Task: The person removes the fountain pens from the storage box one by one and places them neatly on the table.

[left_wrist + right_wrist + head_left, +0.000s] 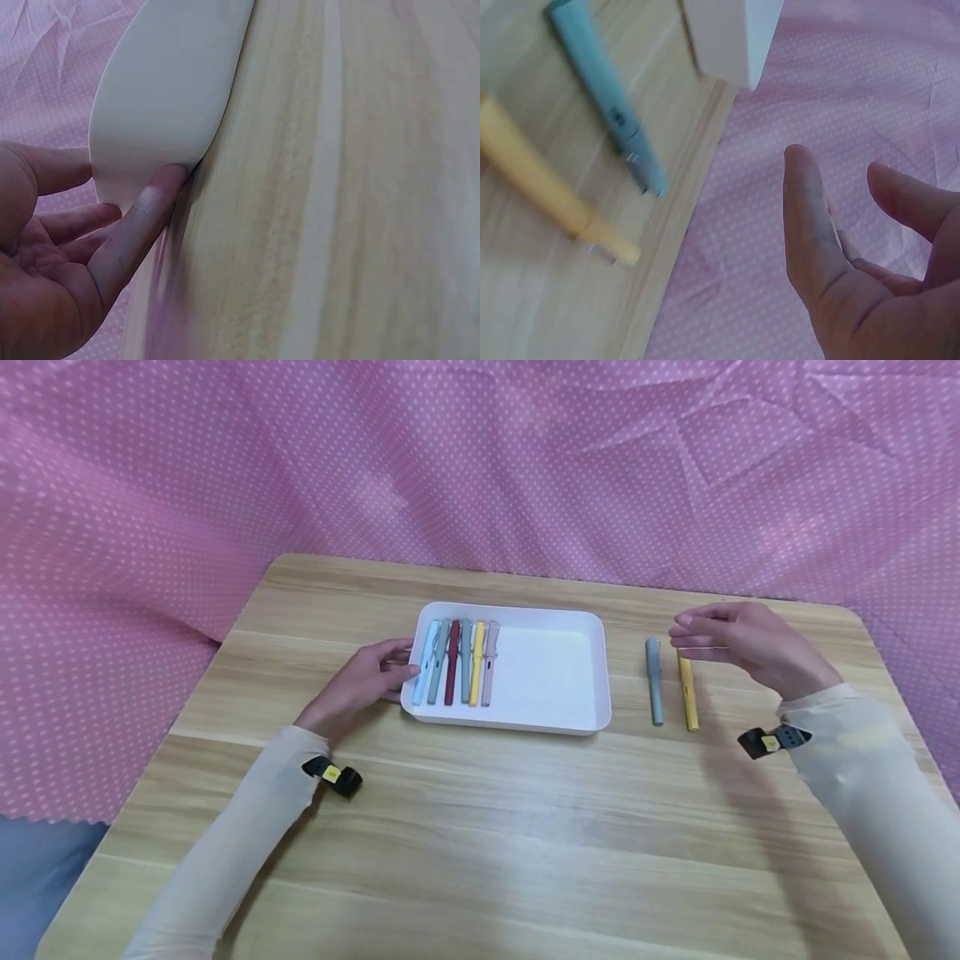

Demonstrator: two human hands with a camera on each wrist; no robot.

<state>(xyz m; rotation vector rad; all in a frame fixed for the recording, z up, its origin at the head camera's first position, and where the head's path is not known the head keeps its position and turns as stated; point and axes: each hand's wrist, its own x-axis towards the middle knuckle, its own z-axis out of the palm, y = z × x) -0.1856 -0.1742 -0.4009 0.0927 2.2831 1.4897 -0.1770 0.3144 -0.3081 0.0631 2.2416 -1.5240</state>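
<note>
A white rectangular tray lies on the table with several capped pens in a row at its left end: a light blue pen, a dark red pen, a yellow pen, a pale mauve pen and grey-green ones. My left hand grips the tray's left end, its fingertips against the outer wall in the left wrist view. To the tray's right lie a blue-green pen and another yellow pen. My right hand hovers above that yellow pen's far end, fingers extended, holding nothing.
The wooden table has rounded far corners. Pink dotted cloth hangs behind its back edge and down the left side. A small black camera is strapped to each wrist.
</note>
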